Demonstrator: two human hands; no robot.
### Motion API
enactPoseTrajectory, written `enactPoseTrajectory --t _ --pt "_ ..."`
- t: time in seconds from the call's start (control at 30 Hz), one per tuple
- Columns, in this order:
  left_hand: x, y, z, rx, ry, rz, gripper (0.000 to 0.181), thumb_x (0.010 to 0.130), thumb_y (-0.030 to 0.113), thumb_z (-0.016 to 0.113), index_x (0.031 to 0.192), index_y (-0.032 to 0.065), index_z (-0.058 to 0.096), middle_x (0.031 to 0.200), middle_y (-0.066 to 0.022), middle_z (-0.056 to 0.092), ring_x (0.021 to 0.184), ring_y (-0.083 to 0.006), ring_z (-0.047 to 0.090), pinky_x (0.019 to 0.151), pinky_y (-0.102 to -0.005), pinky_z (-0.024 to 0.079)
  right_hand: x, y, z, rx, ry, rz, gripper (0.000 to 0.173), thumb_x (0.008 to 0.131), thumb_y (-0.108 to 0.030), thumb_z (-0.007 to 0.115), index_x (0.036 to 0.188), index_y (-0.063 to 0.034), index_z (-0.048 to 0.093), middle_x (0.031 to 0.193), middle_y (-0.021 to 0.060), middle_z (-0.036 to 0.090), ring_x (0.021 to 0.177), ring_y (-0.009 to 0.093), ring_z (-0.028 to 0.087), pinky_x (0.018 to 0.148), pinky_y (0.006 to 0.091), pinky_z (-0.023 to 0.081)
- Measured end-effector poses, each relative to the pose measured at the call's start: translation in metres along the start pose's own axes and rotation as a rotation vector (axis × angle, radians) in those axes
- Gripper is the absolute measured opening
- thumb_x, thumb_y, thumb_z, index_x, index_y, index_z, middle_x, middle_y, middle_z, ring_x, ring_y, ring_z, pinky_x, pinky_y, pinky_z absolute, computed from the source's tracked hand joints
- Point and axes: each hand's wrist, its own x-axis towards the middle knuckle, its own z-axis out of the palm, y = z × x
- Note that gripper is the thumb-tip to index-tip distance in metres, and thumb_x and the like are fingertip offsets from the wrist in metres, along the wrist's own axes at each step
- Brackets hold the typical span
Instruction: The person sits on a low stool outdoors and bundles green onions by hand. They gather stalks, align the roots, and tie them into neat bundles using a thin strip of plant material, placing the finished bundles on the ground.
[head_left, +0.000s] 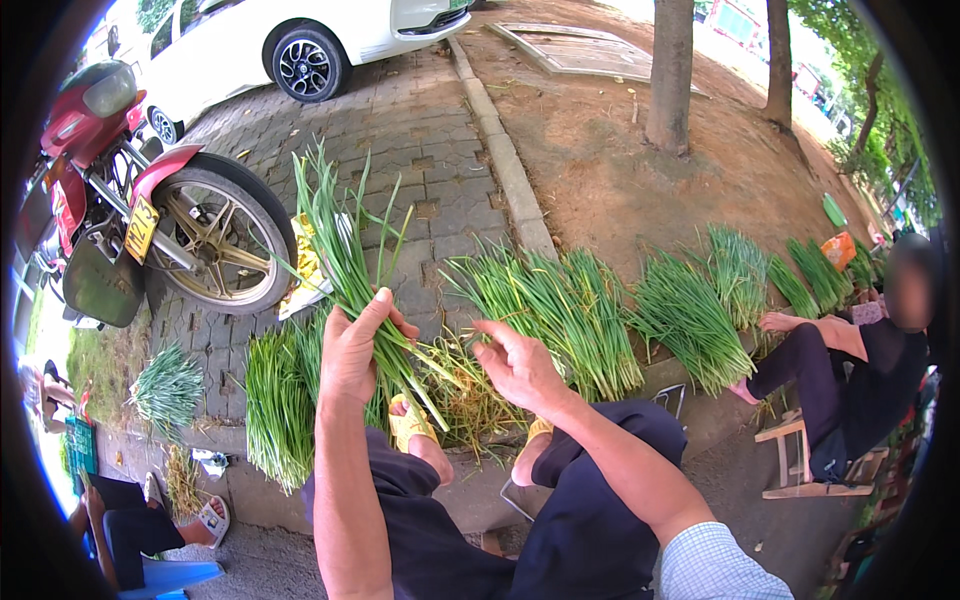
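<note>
My left hand (354, 352) is closed around a bunch of long green garlic chives or similar leafy stalks (341, 247), leaves pointing up and pale ends down to the right. To the right, my right hand (517, 367) is raised with thumb and fingertips close together; whether a thin strand is between them cannot be told. Beneath it on the ground spreads a heap of yellowed leaf scraps (469, 405). One pile of green stalks (277, 409) lies left of my feet, and a wide pile (577, 322) lies beyond my right hand.
A red motorcycle (217, 232) stands at the left, beside a yellow and white bag (306, 270). A white car (352, 30) is farther off. More stalk bundles (690, 322) lie along the kerb. A person (862, 375) sits at the right; another person (135, 525) sits at the lower left.
</note>
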Motion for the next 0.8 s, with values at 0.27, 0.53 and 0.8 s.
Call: enactPoseTrajectory --t 0.27,0.53,0.8 --pt "0.006 -0.027 0.017 0.138 0.070 0.020 0.026 0.084 0.019 0.069 0.092 0.0033 0.050 0.068 -0.0049 0.056 0.055 -0.0160 0.061 0.045 -0.0269 0.050 -0.013 -0.016 0.022 0.357 -0.268 -0.022 0.058 0.088 -0.033 0.063 0.132 -0.0024 0.043 0.091 0.0072 0.060 0.079 0.014 0.059 0.068 0.0287 0.049" --pt "0.003 -0.027 0.026 0.214 0.052 0.054 0.038 0.080 0.032 0.074 0.091 0.0035 0.051 0.069 -0.0046 0.056 0.056 -0.0173 0.061 0.050 -0.0287 0.050 -0.017 -0.019 0.028 0.727 -0.394 0.290 0.029 0.098 -0.033 0.044 0.105 -0.0061 0.051 0.079 0.0013 0.054 0.060 0.008 0.052 0.051 0.0219 0.042" --pt "0.002 -0.029 0.029 0.071 -0.037 0.065 0.038 0.079 0.027 0.075 0.094 0.0035 0.049 0.076 -0.0056 0.057 0.063 -0.0198 0.063 0.053 -0.0315 0.054 -0.014 -0.017 0.035 1.051 -0.277 0.317 0.032 0.099 -0.035 0.041 0.109 -0.0057 0.051 0.090 0.0068 0.062 0.067 0.014 0.060 0.056 0.0272 0.051"
